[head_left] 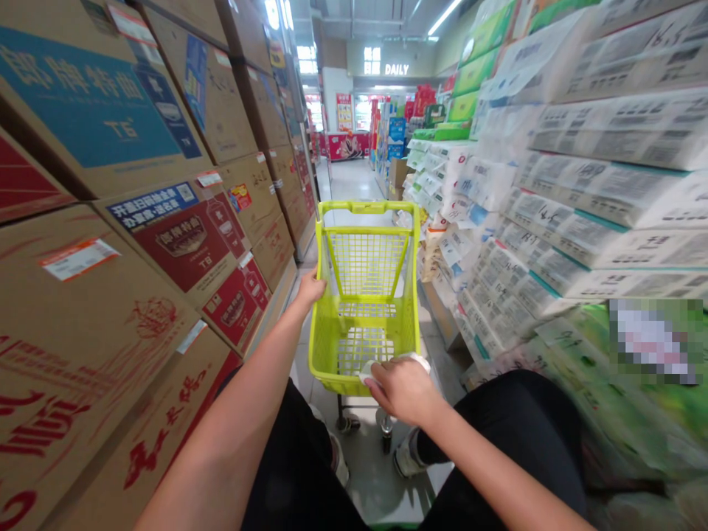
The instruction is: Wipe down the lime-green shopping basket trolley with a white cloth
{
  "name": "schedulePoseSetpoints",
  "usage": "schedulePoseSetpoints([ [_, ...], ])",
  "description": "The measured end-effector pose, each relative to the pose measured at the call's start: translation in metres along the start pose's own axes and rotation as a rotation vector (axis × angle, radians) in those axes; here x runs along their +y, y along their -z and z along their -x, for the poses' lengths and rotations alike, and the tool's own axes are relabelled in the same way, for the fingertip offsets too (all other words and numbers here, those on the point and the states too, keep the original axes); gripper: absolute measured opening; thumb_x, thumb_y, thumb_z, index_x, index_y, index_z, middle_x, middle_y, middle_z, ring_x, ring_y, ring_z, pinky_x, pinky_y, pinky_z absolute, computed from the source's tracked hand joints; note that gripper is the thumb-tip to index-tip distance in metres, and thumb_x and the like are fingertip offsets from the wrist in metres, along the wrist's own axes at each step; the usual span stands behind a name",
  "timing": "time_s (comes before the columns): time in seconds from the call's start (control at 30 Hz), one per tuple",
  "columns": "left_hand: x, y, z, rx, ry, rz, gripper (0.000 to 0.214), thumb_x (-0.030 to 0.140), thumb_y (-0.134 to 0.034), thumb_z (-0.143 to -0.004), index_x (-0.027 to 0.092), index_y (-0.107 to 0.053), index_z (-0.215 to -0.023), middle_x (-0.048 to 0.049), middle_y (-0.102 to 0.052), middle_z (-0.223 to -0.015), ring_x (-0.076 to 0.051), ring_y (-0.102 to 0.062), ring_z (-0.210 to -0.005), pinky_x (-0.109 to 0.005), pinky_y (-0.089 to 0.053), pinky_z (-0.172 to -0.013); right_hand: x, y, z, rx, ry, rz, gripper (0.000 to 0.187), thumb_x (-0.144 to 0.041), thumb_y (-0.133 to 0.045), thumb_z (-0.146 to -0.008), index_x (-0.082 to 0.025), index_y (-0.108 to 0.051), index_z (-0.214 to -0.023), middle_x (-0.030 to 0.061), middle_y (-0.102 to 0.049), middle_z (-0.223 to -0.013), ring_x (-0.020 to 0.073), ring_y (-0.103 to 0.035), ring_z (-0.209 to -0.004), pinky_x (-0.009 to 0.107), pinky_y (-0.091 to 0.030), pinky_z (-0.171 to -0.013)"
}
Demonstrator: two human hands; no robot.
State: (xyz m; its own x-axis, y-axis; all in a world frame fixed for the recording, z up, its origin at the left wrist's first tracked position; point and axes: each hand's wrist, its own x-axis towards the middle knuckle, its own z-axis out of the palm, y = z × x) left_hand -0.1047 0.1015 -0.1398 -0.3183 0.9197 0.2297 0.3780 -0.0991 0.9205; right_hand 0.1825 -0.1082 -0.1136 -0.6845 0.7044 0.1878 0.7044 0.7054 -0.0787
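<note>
A yellow-green plastic shopping cart (pixel 363 299) with latticed walls stands between my legs, its basket bare inside. My left hand (pixel 310 286) grips the cart's left side edge, with the thumb on top and the other fingers mostly hidden. At the near right corner of the basket, my right hand (pixel 406 383) presses a white cloth or wipe (pixel 416 360) against the rim. Part of that white piece sticks out on both sides of the hand. Casters (pixel 386 431) show below the near end of the cart.
Stacked cardboard cartons (pixel 182 236) wall the left side closely. On the right rise piles of packaged tissue paper (pixel 597 192), with green packs (pixel 586 354) lower down. The tiled aisle (pixel 354 181) runs ahead past more shelves to a red display (pixel 348 146).
</note>
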Motion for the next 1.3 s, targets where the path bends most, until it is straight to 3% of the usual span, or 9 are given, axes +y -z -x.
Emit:
schedulePoseSetpoints([
  [0.17,-0.003,0.006,0.001,-0.019,0.004,0.006,0.068,0.010,-0.054,-0.059,0.019,-0.066,-0.126,-0.0016,-0.075,-0.096,-0.020,-0.067,-0.083,-0.031,-0.055,-0.079,0.041,0.016,0.001,-0.044,0.284,0.052,0.041,-0.043,-0.036,-0.100,-0.018,-0.062,-0.080,0.0062,-0.064,-0.069,0.0190,-0.056,-0.074,0.032,-0.035,-0.075],
  [0.33,0.000,0.004,0.003,-0.035,-0.006,0.004,0.070,0.009,-0.053,-0.058,0.018,-0.066,-0.127,-0.0021,-0.075,-0.099,-0.020,-0.067,-0.085,-0.030,-0.054,-0.080,0.075,0.030,-0.016,-0.035,0.398,0.001,0.035,-0.033,-0.038,-0.096,-0.019,-0.065,-0.079,0.0058,-0.064,-0.071,0.0198,-0.055,-0.083,0.033,-0.038,-0.084],
  [0.47,0.004,0.000,0.007,-0.035,-0.014,0.012,0.071,0.008,-0.051,-0.059,0.016,-0.065,-0.127,-0.0031,-0.075,-0.099,-0.020,-0.067,-0.087,-0.028,-0.054,-0.081,0.109,0.038,-0.035,-0.045,0.389,-0.051,0.031,-0.028,-0.041,-0.091,-0.020,-0.071,-0.092,0.0088,-0.069,-0.102,0.0221,-0.053,-0.111,0.039,-0.036,-0.102],
  [0.57,0.008,-0.002,0.011,-0.025,-0.023,0.025,0.068,0.007,-0.050,-0.060,0.015,-0.066,-0.125,-0.0049,-0.074,-0.107,-0.020,-0.067,-0.092,-0.028,-0.054,-0.084,0.139,0.039,-0.054,-0.001,0.189,0.002,0.039,-0.026,-0.043,-0.090,-0.022,-0.066,-0.121,0.0098,-0.048,-0.145,0.0272,-0.031,-0.139,0.050,-0.018,-0.116],
  [0.63,0.012,-0.003,0.015,-0.019,-0.027,0.034,0.068,0.006,-0.049,-0.061,0.015,-0.066,-0.126,-0.0052,-0.073,-0.111,-0.020,-0.067,-0.094,-0.029,-0.053,-0.086,0.153,0.037,-0.065,0.076,-0.051,0.056,0.050,-0.031,-0.047,-0.089,-0.020,-0.053,-0.138,0.0134,-0.030,-0.156,0.0331,-0.019,-0.145,0.055,-0.012,-0.116],
  [0.8,0.019,-0.003,0.021,0.002,-0.027,0.063,0.067,0.004,-0.047,-0.062,0.014,-0.066,-0.125,-0.0058,-0.073,-0.111,-0.021,-0.067,-0.095,-0.032,-0.054,-0.088,0.141,0.012,-0.069,0.446,-0.620,-0.027,0.081,-0.051,-0.049,-0.089,0.000,-0.028,-0.149,0.0301,-0.035,-0.145,0.0394,-0.032,-0.137,0.050,-0.029,-0.110],
  [0.87,0.020,-0.003,0.023,0.002,-0.030,0.067,0.065,0.003,-0.048,-0.062,0.014,-0.067,-0.123,-0.0056,-0.073,-0.110,-0.022,-0.067,-0.096,-0.032,-0.054,-0.088,0.125,-0.002,-0.064,0.448,-0.670,-0.168,0.078,-0.053,-0.046,-0.091,0.000,-0.030,-0.147,0.0289,-0.046,-0.137,0.0356,-0.044,-0.130,0.044,-0.038,-0.104],
  [1.0,0.021,-0.002,0.026,0.003,-0.040,0.070,0.063,0.002,-0.049,-0.062,0.015,-0.068,-0.121,-0.0048,-0.074,-0.109,-0.022,-0.067,-0.098,-0.031,-0.053,-0.089,0.109,-0.017,-0.060,0.256,-0.719,-0.352,0.048,-0.039,-0.032,-0.099,-0.008,-0.047,-0.133,0.0201,-0.066,-0.114,0.0280,-0.065,-0.103,0.035,-0.047,-0.086],
  [1.3,0.024,-0.012,0.040,0.070,-0.045,-0.039,0.058,0.003,-0.050,-0.068,0.016,-0.064,-0.123,-0.0086,-0.072,-0.113,-0.025,-0.067,-0.104,-0.033,-0.052,-0.093,0.128,0.020,-0.058,0.063,-0.777,-0.018,0.050,-0.042,-0.028,-0.102,-0.011,-0.068,-0.103,0.0262,-0.069,-0.092,0.0335,-0.069,-0.090,0.042,-0.048,-0.080],
])
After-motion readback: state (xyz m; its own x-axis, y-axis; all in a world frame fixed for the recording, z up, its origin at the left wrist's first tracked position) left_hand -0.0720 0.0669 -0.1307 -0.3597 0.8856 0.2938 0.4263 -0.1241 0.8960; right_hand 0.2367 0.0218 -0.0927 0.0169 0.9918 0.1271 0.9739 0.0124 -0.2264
